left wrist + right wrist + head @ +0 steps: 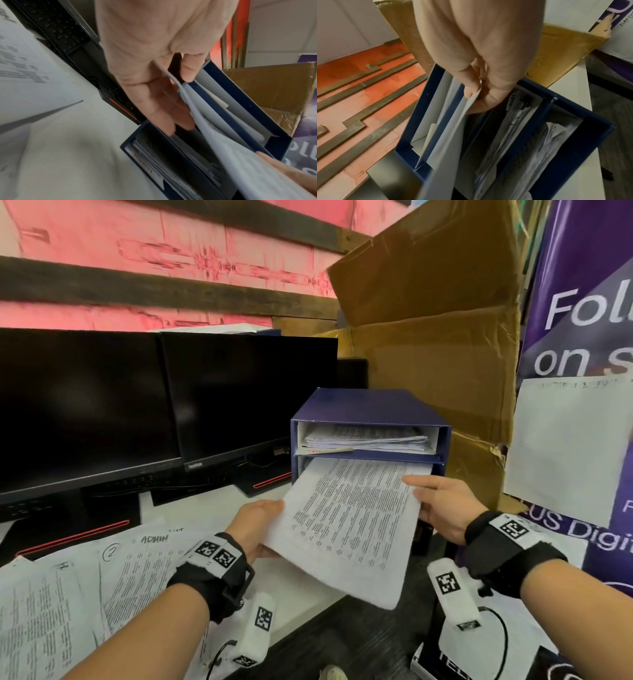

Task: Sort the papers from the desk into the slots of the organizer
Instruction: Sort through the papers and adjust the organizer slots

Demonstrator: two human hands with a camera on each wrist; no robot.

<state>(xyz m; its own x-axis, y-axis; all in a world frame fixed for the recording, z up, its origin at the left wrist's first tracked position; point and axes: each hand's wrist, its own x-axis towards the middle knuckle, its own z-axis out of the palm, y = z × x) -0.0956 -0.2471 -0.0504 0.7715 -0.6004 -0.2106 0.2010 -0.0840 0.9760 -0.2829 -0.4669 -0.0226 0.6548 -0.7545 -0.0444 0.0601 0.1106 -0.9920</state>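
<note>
A white desk [298, 587] stands against a pink wall with dark bars, and a blue organizer [370, 419] sits at its far right. The left hand [257, 525] pinches the left edge of a printed sheet [346, 518], thumb on top and fingers [164, 108] beneath. The right hand [442, 508] grips the sheet's right edge the same way, thumb laid over the print. The sheet's far end lies inside the organizer's second slot from the top, while its near end hangs out over the desk's edge — tilted down toward the person. The top slot holds a stack of papers [366, 440] with a red-lettered label at its front. Lower slots also hold papers, seen in the wrist views. More loose papers [85, 583] lie spread on the desk to the left, in front of two dark monitors [164, 402]. A cardboard box [435, 313] rises behind the organizer, beside a purple banner [579, 302].
</note>
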